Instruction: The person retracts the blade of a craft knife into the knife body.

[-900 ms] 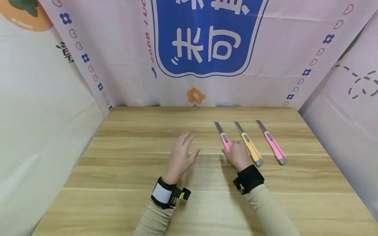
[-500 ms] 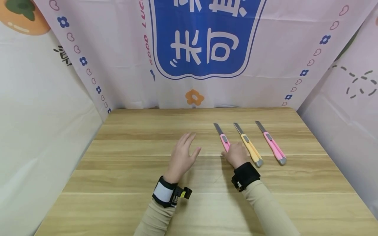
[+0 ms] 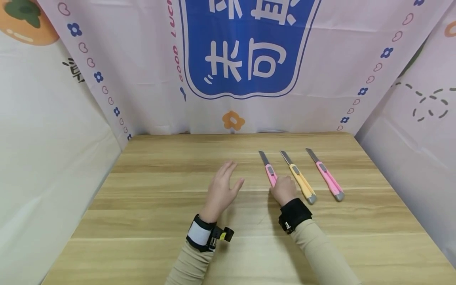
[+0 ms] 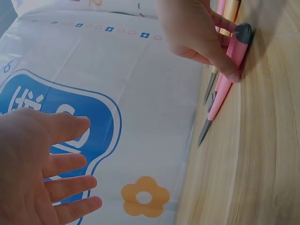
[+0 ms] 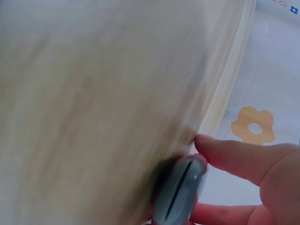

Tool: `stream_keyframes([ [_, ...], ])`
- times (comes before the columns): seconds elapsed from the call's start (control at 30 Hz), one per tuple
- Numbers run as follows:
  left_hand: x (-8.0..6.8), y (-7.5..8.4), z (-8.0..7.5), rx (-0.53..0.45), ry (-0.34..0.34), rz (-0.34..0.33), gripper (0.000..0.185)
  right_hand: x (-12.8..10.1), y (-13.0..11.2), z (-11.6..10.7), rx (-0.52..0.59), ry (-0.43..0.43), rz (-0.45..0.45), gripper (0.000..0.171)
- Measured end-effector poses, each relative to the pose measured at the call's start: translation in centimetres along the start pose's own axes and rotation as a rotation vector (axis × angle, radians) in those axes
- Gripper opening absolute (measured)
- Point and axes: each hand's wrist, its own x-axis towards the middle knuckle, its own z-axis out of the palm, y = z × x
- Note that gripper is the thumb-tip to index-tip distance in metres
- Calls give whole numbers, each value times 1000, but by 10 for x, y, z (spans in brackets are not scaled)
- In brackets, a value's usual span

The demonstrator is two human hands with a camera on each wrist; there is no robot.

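Three box cutters with blades out lie slanted on the wooden table. My right hand (image 3: 284, 190) holds the leftmost pink box cutter (image 3: 270, 174) by the handle; in the left wrist view, the thumb and fingers lie on opposite sides of this pink box cutter (image 4: 224, 93). Its grey end cap (image 5: 178, 192) shows beside the thumb in the right wrist view. Right of that hand are a yellow box cutter (image 3: 303, 182) and another pink box cutter (image 3: 329, 178). My left hand (image 3: 218, 194) hovers to the left, fingers spread, holding nothing.
The wooden table (image 3: 149, 221) reaches back to a printed cloth wall (image 3: 153, 107) with a blue sign and an orange flower (image 3: 233, 120). More cloth hangs along the left (image 3: 53, 158) and right (image 3: 402, 158) sides.
The head view has tilted up slightly. My right hand has closed in on the leftmost pink box cutter, which has shifted a little toward the yellow one. My left hand stays nearly still.
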Motion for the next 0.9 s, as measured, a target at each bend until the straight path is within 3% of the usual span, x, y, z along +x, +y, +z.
stream_keyframes([
  [0.57, 0, -7, 2, -8, 5, -29, 52, 3, 0, -6, 24, -12, -9, 22],
  [0.9, 1, -9, 2, -3, 4, -34, 50, 1, -5, -12, 82, 37, -15, 21],
])
